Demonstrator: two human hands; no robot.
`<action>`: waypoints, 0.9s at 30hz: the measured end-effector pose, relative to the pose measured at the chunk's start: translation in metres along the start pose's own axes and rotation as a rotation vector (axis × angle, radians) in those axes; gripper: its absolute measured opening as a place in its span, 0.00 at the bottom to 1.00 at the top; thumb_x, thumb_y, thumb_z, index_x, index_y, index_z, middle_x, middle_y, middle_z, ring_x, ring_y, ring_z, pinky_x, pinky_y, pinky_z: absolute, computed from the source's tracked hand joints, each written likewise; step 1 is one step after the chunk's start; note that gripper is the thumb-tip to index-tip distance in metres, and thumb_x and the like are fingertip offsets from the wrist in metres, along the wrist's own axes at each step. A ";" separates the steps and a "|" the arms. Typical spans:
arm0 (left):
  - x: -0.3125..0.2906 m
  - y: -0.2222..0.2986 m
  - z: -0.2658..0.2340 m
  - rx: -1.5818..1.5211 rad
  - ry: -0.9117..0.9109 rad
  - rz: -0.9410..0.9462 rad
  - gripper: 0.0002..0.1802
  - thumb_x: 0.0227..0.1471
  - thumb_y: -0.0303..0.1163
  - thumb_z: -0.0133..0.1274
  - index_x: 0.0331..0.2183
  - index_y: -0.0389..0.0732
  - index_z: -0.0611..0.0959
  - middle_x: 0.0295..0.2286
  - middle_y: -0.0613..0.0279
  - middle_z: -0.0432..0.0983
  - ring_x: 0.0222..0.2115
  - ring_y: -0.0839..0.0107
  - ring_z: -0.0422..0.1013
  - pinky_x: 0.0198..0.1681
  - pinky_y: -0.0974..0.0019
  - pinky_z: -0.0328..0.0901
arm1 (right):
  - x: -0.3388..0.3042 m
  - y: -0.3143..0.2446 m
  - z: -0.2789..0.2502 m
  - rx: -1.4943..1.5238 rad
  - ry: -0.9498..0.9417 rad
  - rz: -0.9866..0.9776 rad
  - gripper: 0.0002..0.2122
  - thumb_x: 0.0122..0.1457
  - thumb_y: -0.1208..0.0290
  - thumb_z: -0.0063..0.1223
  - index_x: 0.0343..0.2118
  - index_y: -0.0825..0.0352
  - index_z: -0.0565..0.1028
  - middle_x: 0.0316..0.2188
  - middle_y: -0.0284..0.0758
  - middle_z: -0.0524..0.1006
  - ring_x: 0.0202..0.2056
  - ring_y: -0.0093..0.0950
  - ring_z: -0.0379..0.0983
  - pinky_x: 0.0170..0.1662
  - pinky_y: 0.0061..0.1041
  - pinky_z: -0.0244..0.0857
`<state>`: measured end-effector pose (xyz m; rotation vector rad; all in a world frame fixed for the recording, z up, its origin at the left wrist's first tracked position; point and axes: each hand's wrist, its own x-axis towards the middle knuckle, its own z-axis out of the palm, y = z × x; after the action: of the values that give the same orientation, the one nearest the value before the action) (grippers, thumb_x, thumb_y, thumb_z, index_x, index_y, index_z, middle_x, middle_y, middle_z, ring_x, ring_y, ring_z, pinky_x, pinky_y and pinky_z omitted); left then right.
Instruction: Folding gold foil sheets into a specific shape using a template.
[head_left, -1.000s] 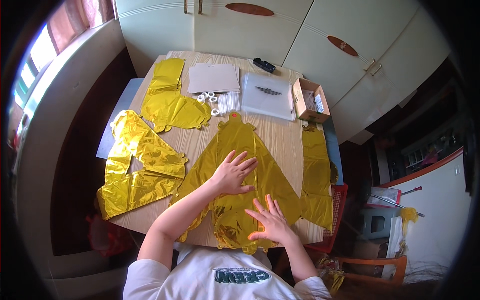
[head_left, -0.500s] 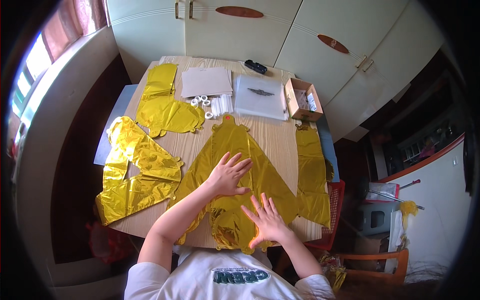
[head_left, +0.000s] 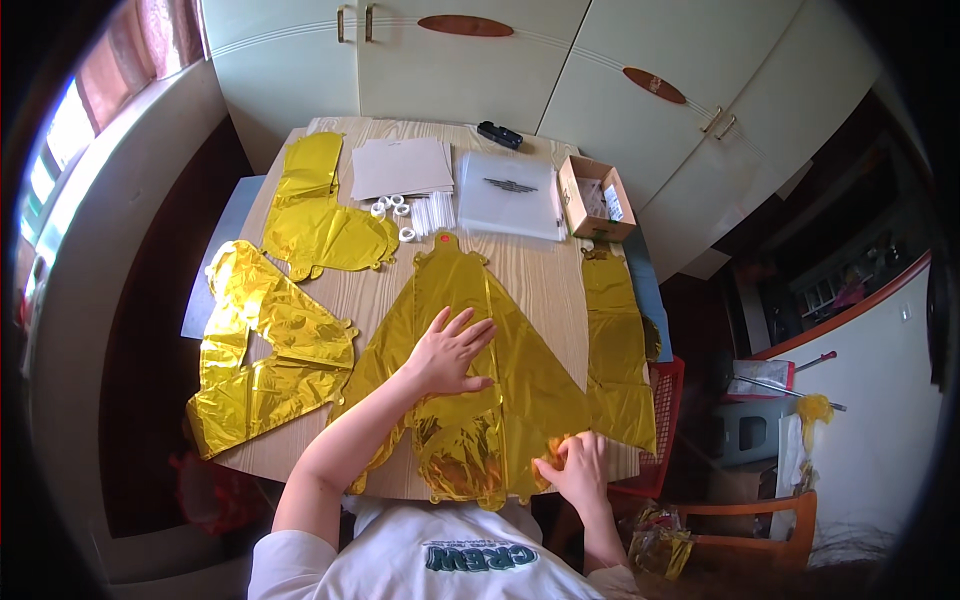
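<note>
A large, flat gold foil balloon (head_left: 455, 300) lies across the middle of the table, its narrow tabbed end with a red spot pointing away from me. My left hand (head_left: 449, 352) rests flat on its centre, fingers spread and holding nothing. At the balloon's near right edge, the fingers of my right hand (head_left: 582, 470) are curled in and pinch the foil. Shiny creases show in the foil between my hands and the near table edge. To the left lie two more flat gold foil balloons, a crumpled one (head_left: 270, 350) and a smoother one (head_left: 330, 220) farther off. A narrow gold foil piece (head_left: 618, 340) lies at the right.
Toward the back are grey-brown cardboard sheets (head_left: 403, 168), white tape rolls (head_left: 406, 234), clear straws (head_left: 434, 212), transparent bags (head_left: 508, 205), a black object (head_left: 499, 135) and a wooden box (head_left: 598, 200). A red chair (head_left: 670, 400) stands against the right side of the table (head_left: 385, 310).
My right hand has moved right, from lying spread on the foil to pinching its near right edge. My left hand stays spread on the middle of the balloon.
</note>
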<state>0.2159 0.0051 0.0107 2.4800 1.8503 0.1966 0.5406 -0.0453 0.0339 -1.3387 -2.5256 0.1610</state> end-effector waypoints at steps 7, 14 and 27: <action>0.000 0.001 -0.002 0.024 -0.026 -0.012 0.51 0.51 0.72 0.38 0.65 0.47 0.59 0.64 0.64 0.54 0.67 0.59 0.45 0.69 0.45 0.38 | -0.017 -0.021 0.000 0.283 -0.089 0.222 0.18 0.46 0.66 0.68 0.35 0.65 0.70 0.33 0.42 0.70 0.39 0.44 0.69 0.42 0.41 0.66; 0.000 -0.001 0.005 -0.032 0.045 0.008 0.50 0.50 0.70 0.41 0.64 0.44 0.62 0.63 0.60 0.56 0.66 0.56 0.47 0.68 0.44 0.39 | -0.020 -0.022 0.004 0.396 -0.103 0.292 0.23 0.48 0.68 0.67 0.45 0.66 0.68 0.35 0.43 0.73 0.39 0.44 0.73 0.40 0.40 0.69; 0.000 -0.001 0.003 -0.042 0.049 0.008 0.51 0.49 0.70 0.42 0.64 0.44 0.62 0.63 0.60 0.57 0.66 0.55 0.48 0.68 0.44 0.39 | -0.018 -0.053 -0.003 0.609 0.037 0.100 0.09 0.53 0.75 0.60 0.30 0.68 0.69 0.30 0.41 0.72 0.28 0.38 0.72 0.32 0.33 0.67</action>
<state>0.2153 0.0053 0.0072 2.4771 1.8339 0.2964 0.5087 -0.0900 0.0456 -1.1865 -2.1142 0.8374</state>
